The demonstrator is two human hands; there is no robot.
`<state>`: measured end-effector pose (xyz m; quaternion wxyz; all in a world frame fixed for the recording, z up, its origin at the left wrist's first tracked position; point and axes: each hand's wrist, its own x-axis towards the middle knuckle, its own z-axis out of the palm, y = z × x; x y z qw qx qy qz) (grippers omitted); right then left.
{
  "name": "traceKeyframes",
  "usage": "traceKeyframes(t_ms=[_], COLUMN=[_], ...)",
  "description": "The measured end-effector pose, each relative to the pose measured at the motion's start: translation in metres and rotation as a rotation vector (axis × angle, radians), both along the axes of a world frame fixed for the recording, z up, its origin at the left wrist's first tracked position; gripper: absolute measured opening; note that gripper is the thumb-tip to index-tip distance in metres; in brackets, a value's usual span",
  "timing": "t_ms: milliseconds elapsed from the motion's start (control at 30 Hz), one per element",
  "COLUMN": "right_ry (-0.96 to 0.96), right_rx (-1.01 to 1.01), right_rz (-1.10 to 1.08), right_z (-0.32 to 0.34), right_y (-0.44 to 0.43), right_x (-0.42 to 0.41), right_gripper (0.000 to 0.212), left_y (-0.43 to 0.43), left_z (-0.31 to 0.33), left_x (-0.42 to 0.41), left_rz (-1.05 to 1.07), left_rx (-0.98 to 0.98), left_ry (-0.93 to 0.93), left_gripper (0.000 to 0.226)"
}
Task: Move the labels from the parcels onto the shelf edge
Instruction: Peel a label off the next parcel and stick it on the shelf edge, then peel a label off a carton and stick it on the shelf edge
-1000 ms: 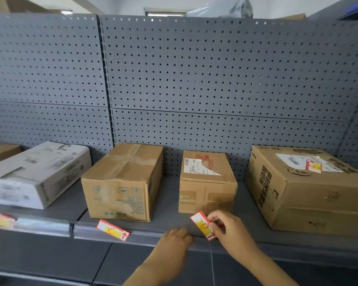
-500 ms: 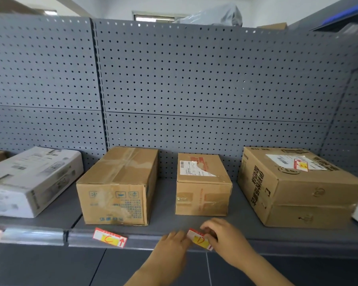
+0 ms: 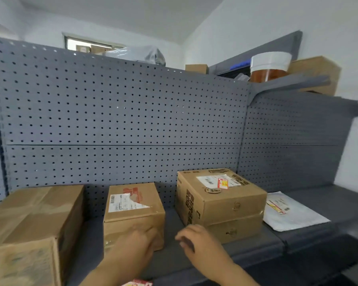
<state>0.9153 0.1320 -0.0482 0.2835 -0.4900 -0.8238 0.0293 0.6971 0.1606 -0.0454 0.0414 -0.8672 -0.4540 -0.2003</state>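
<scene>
A red-and-yellow label (image 3: 137, 282) sits on the shelf edge at the bottom of the view, partly cut off, below my left wrist. My left hand (image 3: 133, 245) hovers in front of the small middle parcel (image 3: 132, 207) and holds nothing. My right hand (image 3: 196, 244) is above the shelf in front of the big right parcel (image 3: 221, 203), fingers loosely curled and empty. That parcel carries a red-and-yellow label (image 3: 222, 182) on its top. A white mailer bag (image 3: 291, 215) further right bears another such label (image 3: 276, 206).
A large brown box (image 3: 33, 223) stands at the left on the grey shelf (image 3: 174, 221). Perforated grey panels (image 3: 122, 120) close the back and right side. On top of the unit sit a jar (image 3: 269, 66), boxes and a plastic bag.
My right hand has let go of the label, which now stays on the shelf edge. Both hands have risen off the edge. The view has swung up and to the right.
</scene>
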Motion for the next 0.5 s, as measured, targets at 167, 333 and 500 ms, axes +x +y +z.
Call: traceKeyframes(t_ms=[167,333,500], right_ry=[0.006,0.031,0.042], right_rx=[0.105,0.144,0.184], right_rz=[-0.055,-0.093,-0.095], right_z=[0.014,0.035,0.07], right_y=[0.004,0.017,0.053], right_x=[0.045,0.096,0.149], right_gripper=[0.015,0.014,0.017], left_y=[0.011,0.024,0.045], left_z=[0.02,0.048,0.072], left_x=[0.043,0.095,0.136], left_rz=[-0.076,-0.146,-0.09], left_rx=[0.049,0.073,0.137], left_ry=[-0.074,-0.07,-0.103], left_gripper=[0.035,0.02,0.016])
